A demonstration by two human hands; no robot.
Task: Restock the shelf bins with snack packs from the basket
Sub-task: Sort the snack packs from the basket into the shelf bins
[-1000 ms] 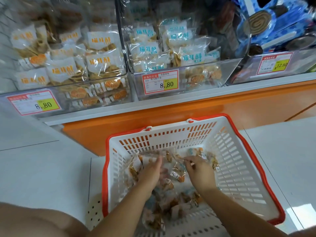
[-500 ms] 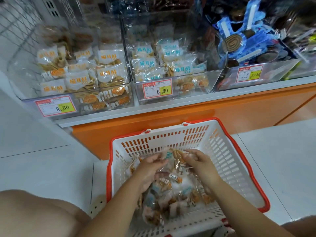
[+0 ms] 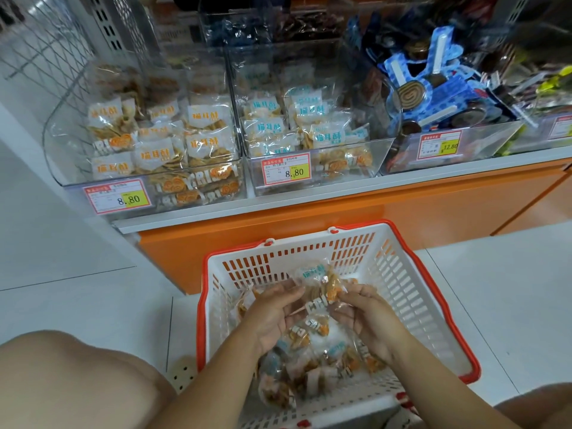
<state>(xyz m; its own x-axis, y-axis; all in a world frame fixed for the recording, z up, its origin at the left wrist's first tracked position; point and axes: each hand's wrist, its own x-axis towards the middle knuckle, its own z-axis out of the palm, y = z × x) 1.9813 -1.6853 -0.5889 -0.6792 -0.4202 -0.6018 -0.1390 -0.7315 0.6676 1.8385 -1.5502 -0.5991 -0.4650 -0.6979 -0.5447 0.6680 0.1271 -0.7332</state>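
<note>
A white basket with a red rim (image 3: 411, 289) stands on the floor below the shelf, with several clear snack packs (image 3: 312, 360) lying in it. My left hand (image 3: 272, 314) and my right hand (image 3: 365, 317) are cupped together above the pile. Between them they hold a bunch of snack packs (image 3: 318, 281); the top one has blue lettering. Up on the shelf, a clear bin with orange-label packs (image 3: 148, 144) is on the left and a clear bin with blue-label packs (image 3: 309, 131) is in the middle.
A third clear bin (image 3: 448, 97) on the right holds blue-wrapped swirl cakes. Price tags (image 3: 286, 171) sit on the bin fronts. An orange base panel (image 3: 402, 212) runs below the shelf. White floor tiles surround the basket; my knees show at both bottom corners.
Both hands have gathered packs from the pile and lifted them together above the basket. The view has tilted up and back, showing more of the shelf.
</note>
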